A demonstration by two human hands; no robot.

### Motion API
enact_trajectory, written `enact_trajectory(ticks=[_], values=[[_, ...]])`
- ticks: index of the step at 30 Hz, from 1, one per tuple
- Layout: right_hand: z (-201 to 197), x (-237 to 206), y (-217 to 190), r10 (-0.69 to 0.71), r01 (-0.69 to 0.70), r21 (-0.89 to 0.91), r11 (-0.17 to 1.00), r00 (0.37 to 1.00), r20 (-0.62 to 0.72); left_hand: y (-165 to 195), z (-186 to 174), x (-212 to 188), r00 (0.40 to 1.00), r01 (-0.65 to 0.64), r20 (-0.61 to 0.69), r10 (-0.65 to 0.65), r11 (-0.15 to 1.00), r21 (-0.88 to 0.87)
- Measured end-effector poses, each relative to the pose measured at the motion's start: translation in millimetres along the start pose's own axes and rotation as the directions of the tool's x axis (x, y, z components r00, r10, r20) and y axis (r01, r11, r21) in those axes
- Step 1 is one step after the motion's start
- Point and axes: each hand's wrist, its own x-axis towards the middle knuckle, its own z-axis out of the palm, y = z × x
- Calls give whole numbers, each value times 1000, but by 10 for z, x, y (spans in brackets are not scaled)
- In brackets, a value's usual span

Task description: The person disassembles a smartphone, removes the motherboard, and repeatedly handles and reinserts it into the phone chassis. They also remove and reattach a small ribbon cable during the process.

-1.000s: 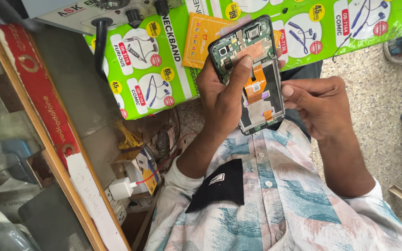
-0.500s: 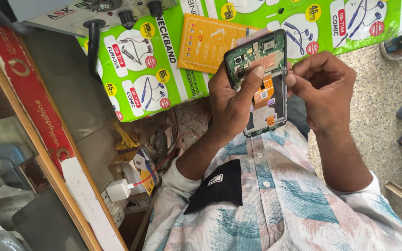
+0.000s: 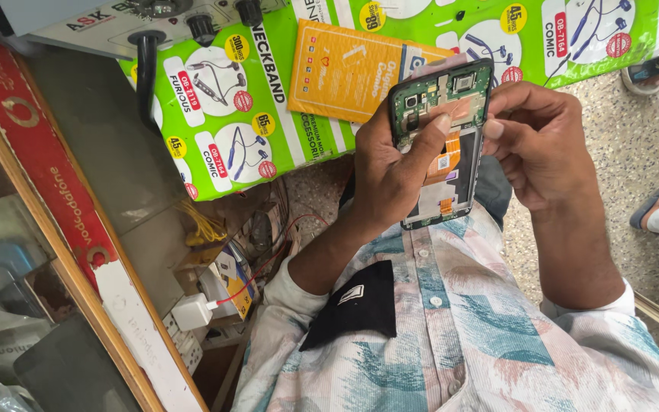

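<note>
Your right hand [image 3: 535, 141] has closed in on the opened phone [image 3: 442, 145], fingertips pinching at its top edge. Left hand [image 3: 390, 172] grips it, thumb on the board. Back cover is off; the internals remain exposed.

We see an opened smartphone [image 3: 442, 145] with its back cover off, held upright in the air above the lap and tilted a little to one side, its bare inside facing us. The top part carries a green circuit board [image 3: 451, 90] with small metal shields and a camera module; below it an orange flex ribbon [image 3: 451, 152] runs down the middle over a dark, flat bay, ending in a small orange tab near the bottom edge. A thin dark frame rims the body, and the left edge is partly covered by the fingers gripping it
</note>
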Motion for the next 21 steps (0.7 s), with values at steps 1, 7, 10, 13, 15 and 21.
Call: enact_trajectory(ticks=[1,7,10,13,15,21], values=[[-15,1,-3,6,-6,-12,1000,1000,-3,-2,10,6,1000,14,-5,-14,1000,3],[132,-50,121,-183,175,-79,981,978,-100,-25,56,44,1000,16,-9,-16,999,-30],[268,-91,161,-234,228,-53,972,964,-130,-33,61,58,1000,-7,-15,5,994,-108],[376,-169,118,-172,193,119,974,971,-165,3,62,28,999,-33,-4,33,991,-132],[417,-232,53,-177,194,180,964,978,-107,49,72,8,998,-59,6,60,991,-122],[501,-375,-32,-243,239,191,952,970,-2,282,98,-78,990,-131,62,128,990,51]])
